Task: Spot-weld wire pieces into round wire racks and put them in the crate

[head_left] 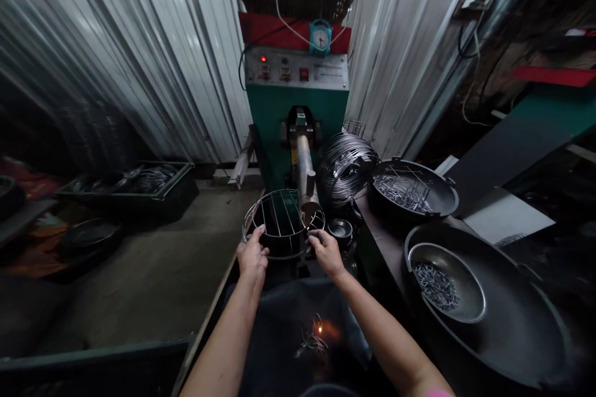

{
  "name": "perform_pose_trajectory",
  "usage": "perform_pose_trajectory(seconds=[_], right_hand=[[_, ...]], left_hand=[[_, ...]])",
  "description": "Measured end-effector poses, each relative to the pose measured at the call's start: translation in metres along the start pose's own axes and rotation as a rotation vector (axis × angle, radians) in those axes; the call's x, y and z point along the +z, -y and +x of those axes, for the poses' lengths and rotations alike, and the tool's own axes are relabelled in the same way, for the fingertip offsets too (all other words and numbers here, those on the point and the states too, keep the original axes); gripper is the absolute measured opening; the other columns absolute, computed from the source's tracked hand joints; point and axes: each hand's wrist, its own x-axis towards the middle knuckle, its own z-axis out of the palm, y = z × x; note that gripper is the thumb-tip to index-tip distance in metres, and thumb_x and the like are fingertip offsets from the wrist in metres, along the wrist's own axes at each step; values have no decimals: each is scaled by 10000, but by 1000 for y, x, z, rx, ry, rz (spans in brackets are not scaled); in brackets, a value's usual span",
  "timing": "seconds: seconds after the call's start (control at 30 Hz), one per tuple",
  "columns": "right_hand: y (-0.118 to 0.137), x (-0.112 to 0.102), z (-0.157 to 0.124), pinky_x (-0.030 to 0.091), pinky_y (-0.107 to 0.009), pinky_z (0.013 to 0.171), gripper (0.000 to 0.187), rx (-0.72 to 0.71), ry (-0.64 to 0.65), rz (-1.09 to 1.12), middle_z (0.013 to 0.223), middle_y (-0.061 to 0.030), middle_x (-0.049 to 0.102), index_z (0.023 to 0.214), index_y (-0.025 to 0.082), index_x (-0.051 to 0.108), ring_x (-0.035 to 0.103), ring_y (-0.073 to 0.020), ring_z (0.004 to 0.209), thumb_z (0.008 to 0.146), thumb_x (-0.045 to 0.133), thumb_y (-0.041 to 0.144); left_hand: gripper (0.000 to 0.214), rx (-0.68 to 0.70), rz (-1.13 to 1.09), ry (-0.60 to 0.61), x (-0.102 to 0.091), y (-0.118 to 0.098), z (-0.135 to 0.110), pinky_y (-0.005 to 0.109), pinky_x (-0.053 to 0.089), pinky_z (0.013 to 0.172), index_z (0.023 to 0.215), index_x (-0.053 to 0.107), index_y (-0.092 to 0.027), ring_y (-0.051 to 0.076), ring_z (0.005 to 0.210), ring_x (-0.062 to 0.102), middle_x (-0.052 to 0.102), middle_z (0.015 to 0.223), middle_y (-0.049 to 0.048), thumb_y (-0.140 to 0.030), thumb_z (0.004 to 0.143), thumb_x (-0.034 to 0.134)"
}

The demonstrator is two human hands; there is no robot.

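Note:
A round wire rack (278, 214) with parallel bars is held level beneath the electrode arm (305, 167) of a green spot-welding machine (265, 111). My left hand (254, 254) grips the rack's near left rim between thumb and fingers. At its near right rim, just below the electrode tip, the fingers of my right hand (325, 249) are pinched closed; whether they also hold a small wire piece is too small to tell. Loose wire bits (313, 342) lie on the dark sheet at my lap, beside a glowing spark (320, 328).
Right of the machine stand a wire coil (347, 167), a dark pan (447, 195) of wire parts and a large wok (521, 316) bearing a metal bowl (472, 298) of short pieces. At left sits a crate (172, 189) with metal parts. A clock (321, 37) hangs on the machine.

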Motion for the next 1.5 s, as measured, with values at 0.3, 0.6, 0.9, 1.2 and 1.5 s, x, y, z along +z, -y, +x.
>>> perform_pose_trajectory(seconds=[0.3, 0.6, 0.9, 1.2, 1.5], right_hand=[[-3, -27, -29, 496, -269, 669, 289, -113, -5, -264, 933, -57, 665, 1025, 172, 614, 624, -149, 696, 771, 562, 299], [-46, -53, -109, 464, -279, 806, 180, 233, 647, -1140, 979, -105, 682, 967, 147, 637, 629, -214, 938, 814, 544, 138], [-77, -8, -115, 488, -346, 726, 273, 237, 707, -1339, 1000, -210, 637, 1002, 62, 587, 635, -279, 906, 822, 387, 15], [-60, -55, -145, 454, -247, 763, 301, 103, 639, -1235, 1051, -123, 613, 1108, 146, 523, 627, -181, 898, 863, 375, 54], [-58, -72, -134, 460, -318, 698, 316, 220, 492, -1070, 810, -157, 674, 901, 168, 616, 653, -262, 818, 766, 391, -9]], left_hand=[[367, -163, 81, 86, -13, -15, -5, 186, 289, 359, 661, 460, -173, 45, 415, 328, 369, 554, -68, -362, 524, 743], [309, -275, 360, 271, -18, -44, 51, 225, 405, 446, 724, 495, -160, 101, 499, 477, 462, 626, -16, -311, 555, 706], [308, -229, 322, 258, -24, -36, 30, 177, 226, 348, 667, 465, -176, 38, 377, 281, 395, 526, -65, -229, 498, 718], [314, -297, 227, 220, -25, -33, 23, 210, 340, 380, 634, 434, -183, 33, 355, 278, 349, 464, -98, -185, 470, 702], [370, -244, 146, 186, -26, -26, 11, 163, 207, 330, 592, 378, -187, 5, 344, 207, 293, 466, -115, -182, 433, 712]])
